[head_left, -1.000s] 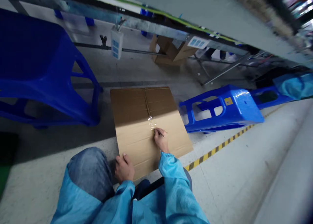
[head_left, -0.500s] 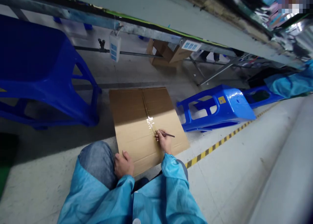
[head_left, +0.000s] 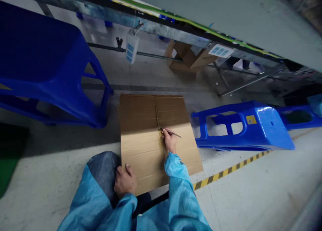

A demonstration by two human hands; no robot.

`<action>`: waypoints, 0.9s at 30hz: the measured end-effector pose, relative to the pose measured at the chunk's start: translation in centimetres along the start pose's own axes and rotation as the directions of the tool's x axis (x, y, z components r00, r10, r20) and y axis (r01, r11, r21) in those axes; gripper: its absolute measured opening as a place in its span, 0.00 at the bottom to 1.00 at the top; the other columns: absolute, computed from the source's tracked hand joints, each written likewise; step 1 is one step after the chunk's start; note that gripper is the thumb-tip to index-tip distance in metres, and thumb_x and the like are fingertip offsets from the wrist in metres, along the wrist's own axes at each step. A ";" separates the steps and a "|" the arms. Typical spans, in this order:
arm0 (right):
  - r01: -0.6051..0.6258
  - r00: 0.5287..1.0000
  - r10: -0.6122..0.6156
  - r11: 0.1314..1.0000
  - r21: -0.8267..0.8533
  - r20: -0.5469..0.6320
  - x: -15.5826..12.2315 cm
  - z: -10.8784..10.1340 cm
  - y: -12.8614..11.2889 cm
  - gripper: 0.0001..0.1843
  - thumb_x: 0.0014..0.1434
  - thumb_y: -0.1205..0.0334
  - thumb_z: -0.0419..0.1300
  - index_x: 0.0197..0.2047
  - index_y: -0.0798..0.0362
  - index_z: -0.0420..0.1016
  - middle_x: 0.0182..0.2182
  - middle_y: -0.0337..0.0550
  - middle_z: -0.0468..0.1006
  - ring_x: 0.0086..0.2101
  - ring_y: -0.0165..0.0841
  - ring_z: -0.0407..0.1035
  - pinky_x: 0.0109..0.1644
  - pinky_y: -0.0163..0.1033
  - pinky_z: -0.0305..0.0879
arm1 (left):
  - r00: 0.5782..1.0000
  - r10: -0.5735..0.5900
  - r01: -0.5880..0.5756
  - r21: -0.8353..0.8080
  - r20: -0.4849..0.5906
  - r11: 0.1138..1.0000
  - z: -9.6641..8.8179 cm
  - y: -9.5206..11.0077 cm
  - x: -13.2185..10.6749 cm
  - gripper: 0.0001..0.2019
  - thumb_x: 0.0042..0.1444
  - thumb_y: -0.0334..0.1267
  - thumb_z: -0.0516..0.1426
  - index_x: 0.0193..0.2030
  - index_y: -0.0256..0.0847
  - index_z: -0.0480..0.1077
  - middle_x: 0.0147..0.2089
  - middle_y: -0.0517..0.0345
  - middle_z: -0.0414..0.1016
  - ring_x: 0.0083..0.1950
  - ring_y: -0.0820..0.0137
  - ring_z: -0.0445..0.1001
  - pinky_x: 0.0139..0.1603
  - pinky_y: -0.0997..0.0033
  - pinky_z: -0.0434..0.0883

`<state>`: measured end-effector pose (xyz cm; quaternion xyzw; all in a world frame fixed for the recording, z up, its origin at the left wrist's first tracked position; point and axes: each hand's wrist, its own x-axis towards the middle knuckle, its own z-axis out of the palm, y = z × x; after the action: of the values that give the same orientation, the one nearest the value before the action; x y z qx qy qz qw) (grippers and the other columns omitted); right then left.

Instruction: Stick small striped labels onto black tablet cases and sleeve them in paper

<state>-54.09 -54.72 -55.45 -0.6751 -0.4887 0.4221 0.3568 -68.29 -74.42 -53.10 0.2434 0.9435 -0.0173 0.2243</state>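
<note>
A flattened brown cardboard sheet point(head_left: 141, 123) lies on the grey floor in front of me, with a lengthwise seam point(head_left: 158, 118) along its middle. My right hand point(head_left: 170, 140) rests on the sheet beside the seam, pinching a thin dark pen-like tool point(head_left: 175, 134). Its exact kind is too small to tell. My left hand point(head_left: 125, 181) presses on the sheet's lower left part and holds nothing. My denim-covered knee point(head_left: 102, 167) sits just left of the sheet, and light blue sleeves cover both arms.
A blue plastic stool point(head_left: 50, 66) stands to the left, and another point(head_left: 244, 127) lies on its side to the right. Beyond the sheet are a cardboard box point(head_left: 186, 56), a hanging power strip point(head_left: 132, 46) and a metal rail. Yellow-black tape point(head_left: 226, 174) marks the floor.
The view has swung slightly, shifting the scene. The bright glint on the seam is gone. My right hand stays by the seam with the tool, and my left hand remains on the sheet.
</note>
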 end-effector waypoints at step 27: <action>0.393 0.916 -0.215 0.651 -0.650 0.338 -1.8 -0.4 -1.4 0.10 0.64 0.59 0.57 0.44 0.57 0.72 0.40 0.43 0.75 0.38 0.32 0.72 0.43 0.43 0.71 | 0.995 -0.099 0.099 0.008 -0.033 0.995 -0.7 1.0 -0.4 0.19 0.63 0.50 0.49 0.48 0.36 0.66 0.36 0.57 0.71 0.31 0.73 0.71 0.33 0.68 0.72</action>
<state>-54.53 -56.05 -53.62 -0.6132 -0.7570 0.2119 0.0779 -67.82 -73.62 -52.28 0.1978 0.9578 -0.0291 0.2066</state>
